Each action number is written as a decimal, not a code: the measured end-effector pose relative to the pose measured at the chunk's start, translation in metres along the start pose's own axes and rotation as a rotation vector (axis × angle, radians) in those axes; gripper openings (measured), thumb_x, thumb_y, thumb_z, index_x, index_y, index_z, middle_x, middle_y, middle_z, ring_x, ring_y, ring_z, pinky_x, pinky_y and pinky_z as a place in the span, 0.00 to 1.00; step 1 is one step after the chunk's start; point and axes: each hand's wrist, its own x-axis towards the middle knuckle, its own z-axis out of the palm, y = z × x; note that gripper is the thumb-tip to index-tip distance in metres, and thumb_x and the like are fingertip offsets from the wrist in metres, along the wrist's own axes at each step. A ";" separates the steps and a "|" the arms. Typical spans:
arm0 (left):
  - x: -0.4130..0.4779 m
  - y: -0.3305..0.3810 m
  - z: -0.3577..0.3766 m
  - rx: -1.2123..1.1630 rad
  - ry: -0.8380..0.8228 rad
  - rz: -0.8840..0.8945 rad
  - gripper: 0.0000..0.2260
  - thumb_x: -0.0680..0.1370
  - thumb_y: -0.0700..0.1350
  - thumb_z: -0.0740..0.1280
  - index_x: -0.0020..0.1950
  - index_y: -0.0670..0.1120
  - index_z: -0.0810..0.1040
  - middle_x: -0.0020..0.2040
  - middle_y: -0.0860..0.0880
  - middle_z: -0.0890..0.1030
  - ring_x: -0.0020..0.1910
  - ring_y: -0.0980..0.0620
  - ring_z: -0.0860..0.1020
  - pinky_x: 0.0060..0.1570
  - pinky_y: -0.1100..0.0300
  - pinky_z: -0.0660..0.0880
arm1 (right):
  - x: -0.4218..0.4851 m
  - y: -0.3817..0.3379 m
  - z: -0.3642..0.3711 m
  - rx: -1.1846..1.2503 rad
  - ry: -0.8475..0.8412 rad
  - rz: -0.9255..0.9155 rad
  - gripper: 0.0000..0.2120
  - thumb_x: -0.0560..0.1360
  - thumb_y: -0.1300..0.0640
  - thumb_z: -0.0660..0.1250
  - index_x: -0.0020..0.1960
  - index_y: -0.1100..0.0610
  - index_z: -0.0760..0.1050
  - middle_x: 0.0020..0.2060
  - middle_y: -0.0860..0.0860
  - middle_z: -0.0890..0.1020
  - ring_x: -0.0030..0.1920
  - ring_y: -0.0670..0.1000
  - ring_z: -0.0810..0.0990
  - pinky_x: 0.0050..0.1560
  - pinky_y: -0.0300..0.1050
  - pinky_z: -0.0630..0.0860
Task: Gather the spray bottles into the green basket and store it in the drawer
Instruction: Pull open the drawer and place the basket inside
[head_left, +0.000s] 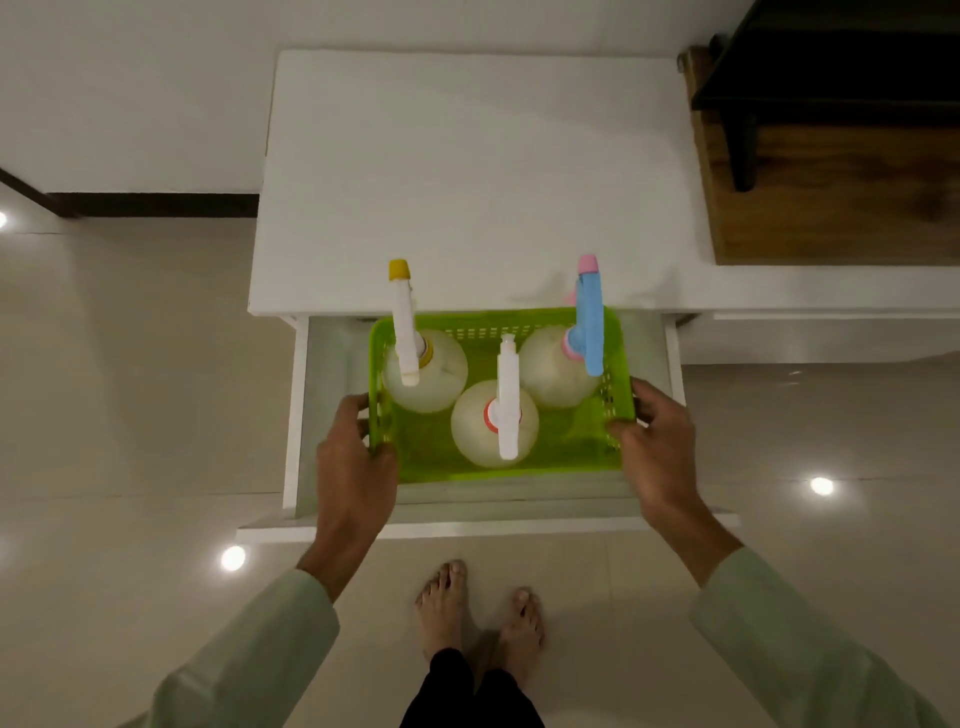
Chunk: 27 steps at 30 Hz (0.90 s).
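Over the open drawer (322, 415), the left hand (353, 467) and right hand (660, 452) grip the green basket (498, 462) by its sides, three spray bottles (493, 423) upright inside.

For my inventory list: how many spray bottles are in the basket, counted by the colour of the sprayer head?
Yellow-tipped white sprayer: 1
All-white sprayer: 1
Blue sprayer with pink tip: 1
Total: 3 bottles in the green basket

green basket (501, 460) in open drawer (488, 501), three upright spray bottles (493, 423)
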 end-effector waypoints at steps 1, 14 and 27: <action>-0.003 -0.008 0.003 0.009 -0.011 -0.016 0.18 0.74 0.28 0.64 0.60 0.45 0.73 0.48 0.50 0.81 0.45 0.55 0.80 0.33 0.60 0.78 | -0.005 0.009 0.000 -0.013 -0.003 0.003 0.26 0.67 0.75 0.63 0.57 0.54 0.83 0.42 0.49 0.85 0.43 0.50 0.82 0.43 0.48 0.80; 0.038 -0.067 0.052 0.091 -0.224 -0.182 0.14 0.73 0.28 0.61 0.50 0.47 0.70 0.50 0.42 0.81 0.43 0.42 0.77 0.34 0.55 0.72 | 0.013 0.086 0.037 -0.031 0.022 0.226 0.25 0.68 0.78 0.57 0.56 0.61 0.81 0.42 0.60 0.84 0.39 0.54 0.79 0.35 0.39 0.73; 0.077 -0.150 0.106 0.118 -0.254 -0.374 0.17 0.73 0.28 0.62 0.42 0.51 0.68 0.47 0.38 0.79 0.42 0.43 0.76 0.39 0.52 0.74 | 0.061 0.149 0.090 -0.290 -0.007 0.334 0.15 0.72 0.74 0.57 0.51 0.61 0.76 0.43 0.62 0.83 0.42 0.60 0.79 0.38 0.46 0.71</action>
